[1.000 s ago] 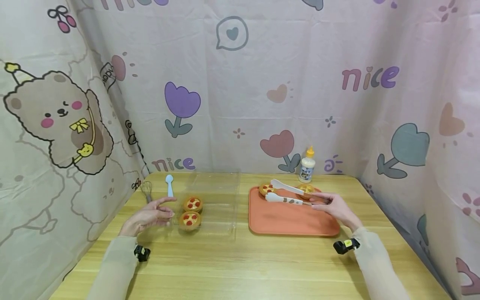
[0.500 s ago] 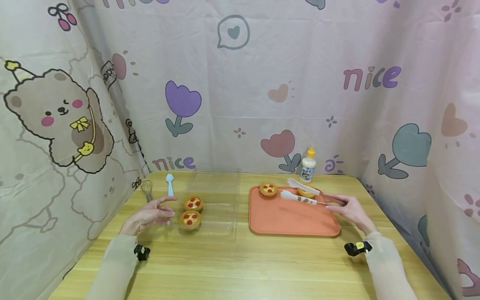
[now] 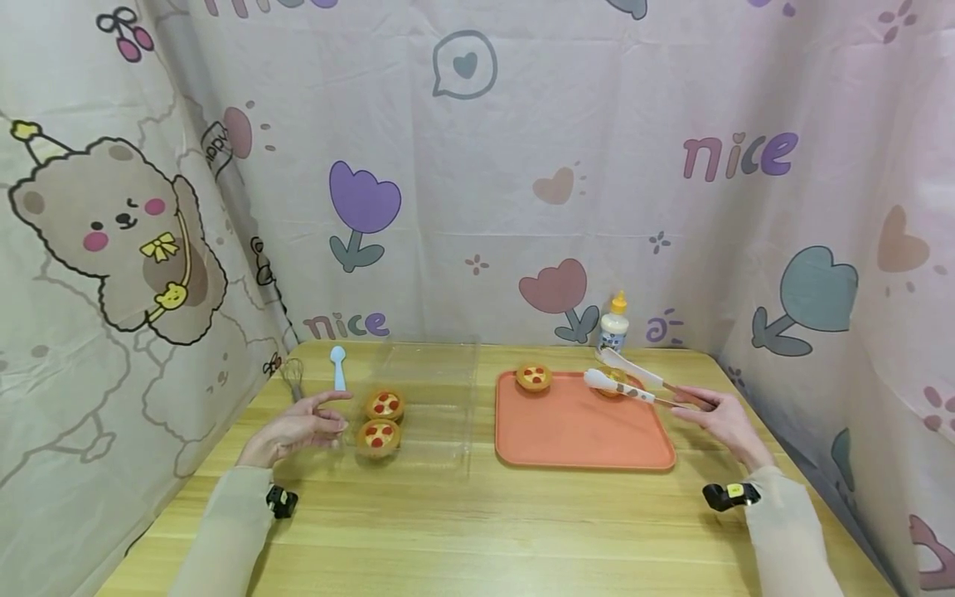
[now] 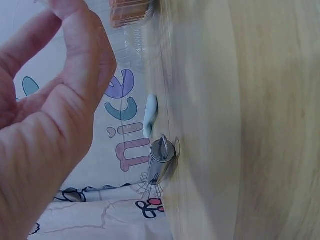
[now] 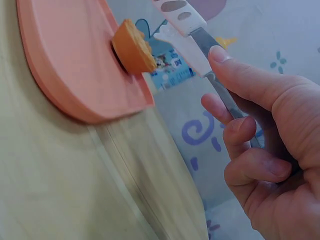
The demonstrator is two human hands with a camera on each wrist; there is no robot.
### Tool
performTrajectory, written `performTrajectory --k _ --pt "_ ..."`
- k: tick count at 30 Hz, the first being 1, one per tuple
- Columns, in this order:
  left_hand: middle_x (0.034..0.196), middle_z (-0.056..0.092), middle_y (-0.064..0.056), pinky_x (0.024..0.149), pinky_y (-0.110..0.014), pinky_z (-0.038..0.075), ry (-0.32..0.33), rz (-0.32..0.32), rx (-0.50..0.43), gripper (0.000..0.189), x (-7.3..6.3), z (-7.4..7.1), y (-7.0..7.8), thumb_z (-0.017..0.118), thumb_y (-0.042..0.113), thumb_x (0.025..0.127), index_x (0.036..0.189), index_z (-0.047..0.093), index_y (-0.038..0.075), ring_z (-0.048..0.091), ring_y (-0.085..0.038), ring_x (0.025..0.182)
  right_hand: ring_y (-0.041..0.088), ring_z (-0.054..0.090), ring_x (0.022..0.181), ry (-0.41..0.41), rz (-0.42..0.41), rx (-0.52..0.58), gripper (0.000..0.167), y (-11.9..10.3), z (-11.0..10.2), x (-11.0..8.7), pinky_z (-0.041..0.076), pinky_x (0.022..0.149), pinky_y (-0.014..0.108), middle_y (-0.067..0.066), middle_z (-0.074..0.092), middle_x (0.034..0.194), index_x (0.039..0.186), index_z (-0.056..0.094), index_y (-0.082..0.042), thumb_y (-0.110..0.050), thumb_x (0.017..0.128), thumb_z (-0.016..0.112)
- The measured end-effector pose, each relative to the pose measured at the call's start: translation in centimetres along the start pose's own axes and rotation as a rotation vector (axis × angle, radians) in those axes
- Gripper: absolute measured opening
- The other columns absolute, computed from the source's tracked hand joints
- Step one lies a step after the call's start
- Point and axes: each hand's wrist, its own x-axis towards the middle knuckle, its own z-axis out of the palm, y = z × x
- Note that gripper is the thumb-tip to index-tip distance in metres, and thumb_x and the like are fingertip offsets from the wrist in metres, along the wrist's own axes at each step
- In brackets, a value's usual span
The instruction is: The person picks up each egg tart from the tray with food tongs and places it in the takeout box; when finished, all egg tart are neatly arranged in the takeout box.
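Observation:
My right hand (image 3: 722, 416) grips a pair of food tongs (image 3: 634, 391) with white, brown-patched tips. The tongs' tips are spread apart and overlap a small toy pizza tart (image 3: 613, 383) at the far right of the orange tray (image 3: 582, 439). In the right wrist view, that tart (image 5: 133, 47) stands on the tray with the tongs (image 5: 220, 95) clear of it. A second tart (image 3: 534, 378) sits at the tray's far left. My left hand (image 3: 294, 427) pinches the left rim of a clear plastic box (image 3: 440, 414), its fingertips partly cut off in the left wrist view.
Two pizza tarts (image 3: 380, 437) sit along the left side of the box. A whisk (image 3: 293, 381) and a light blue spoon (image 3: 339, 369) lie at the far left of the wooden table (image 3: 462, 531). Behind the tray stands a yellow-capped bottle (image 3: 613, 327).
My right hand has drawn back to the right with the tongs, whose tips have moved from the left tart to the right one. The left hand stays put.

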Motion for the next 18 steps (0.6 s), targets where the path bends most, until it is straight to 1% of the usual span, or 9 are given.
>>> performTrajectory --k 4,8,11,14,18 --pt "0.099 0.061 -0.01 0.076 -0.034 0.06 -0.01 0.0 -0.022 0.075 0.01 0.0 0.02 0.061 0.002 0.093 0.153 0.016 0.003 0.064 -0.021 0.082 -0.021 0.052 0.093 0.019 0.016 -0.032 0.064 0.12 -0.53 -0.27 0.041 0.067 0.013 0.018 0.065 0.126 0.139 0.052 0.0 -0.032 0.088 0.074" --pt "0.1 0.062 -0.011 0.074 -0.032 0.06 -0.015 -0.001 -0.032 0.074 0.05 -0.04 0.04 0.06 0.001 0.094 0.153 0.016 0.003 0.064 -0.02 0.081 -0.02 0.05 0.092 0.024 0.037 -0.078 0.068 0.15 -0.78 -0.44 0.042 0.07 0.011 0.021 0.059 0.133 0.141 0.051 -0.002 -0.039 0.088 0.073" --pt "0.099 0.064 -0.01 0.073 -0.032 0.06 -0.023 -0.002 -0.042 0.075 0.11 -0.07 0.03 0.06 0.001 0.094 0.154 0.014 0.002 0.064 -0.019 0.08 -0.02 0.049 0.09 0.023 0.056 -0.076 0.07 0.21 -0.82 -0.54 0.042 0.071 0.009 0.022 0.057 0.134 0.141 0.05 0.0 -0.04 0.088 0.072" --pt "0.097 0.065 -0.01 0.072 -0.031 0.06 -0.03 -0.001 -0.055 0.076 0.17 -0.04 0.03 0.06 0.0 0.094 0.153 0.013 0.002 0.065 -0.018 0.079 -0.021 0.05 0.09 0.017 0.06 -0.068 0.07 0.34 -0.82 -0.61 0.044 0.074 0.006 0.023 0.058 0.133 0.141 0.049 0.001 -0.039 0.088 0.072" --pt "0.097 0.065 -0.01 0.072 -0.032 0.06 -0.032 0.0 -0.06 0.076 0.22 -0.02 -0.01 0.06 0.001 0.094 0.153 0.013 0.001 0.065 -0.018 0.079 -0.02 0.05 0.091 0.008 0.06 -0.064 0.068 0.48 -0.71 -0.62 0.044 0.073 0.007 0.022 0.058 0.134 0.141 0.052 -0.002 -0.04 0.088 0.072"
